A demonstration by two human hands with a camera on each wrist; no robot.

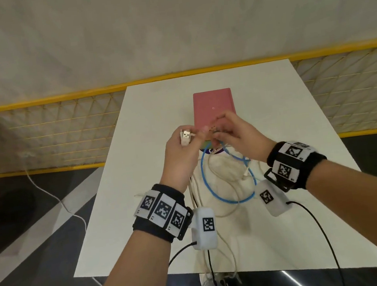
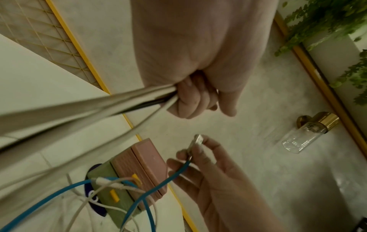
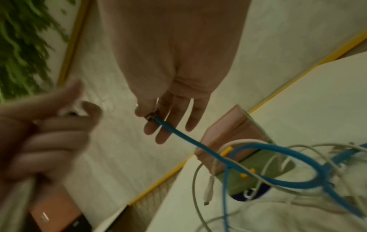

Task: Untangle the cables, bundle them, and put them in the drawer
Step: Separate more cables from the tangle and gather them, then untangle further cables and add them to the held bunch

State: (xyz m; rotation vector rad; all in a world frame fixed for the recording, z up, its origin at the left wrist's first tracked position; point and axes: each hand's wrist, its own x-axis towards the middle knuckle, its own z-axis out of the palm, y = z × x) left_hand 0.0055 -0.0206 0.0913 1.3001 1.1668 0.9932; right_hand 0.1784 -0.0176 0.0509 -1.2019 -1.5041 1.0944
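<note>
Cables [image 1: 225,181], white and blue, looped in a loose tangle on the bench [image 1: 299,129], just nearer than the pink box [image 1: 212,106] that serves here as landmark. Left hand [image 1: 180,154] raised in front of the box's left corner, clenched around a bunch of white cables [image 2: 83,108], a USB plug [image 1: 185,136] poking out above the fist and the strands trailing down past the bench's near edge. Right hand [image 1: 236,137] level with the box's near edge, thumb and forefinger pinching the metal plug of the blue cable [image 3: 198,146], remaining fingers spread loose. Blue cable running from that pinch down into a wide loop nearer than the box, crossed by thin white strands; a free white plug [image 3: 208,190] dangling among them. Green drawer unit [image 2: 111,199] with yellow pulls stacked under the box, apparently not yet open.

Step in hand, by the look of it: untangling, with ends found and separated by colour. Bundling and stowing not yet begun. Next move likely calls for drawing the blue end out through the crossing white strands, slowly, to avoid tightening a knot or dragging the whole pile toward the bench edge.
</note>
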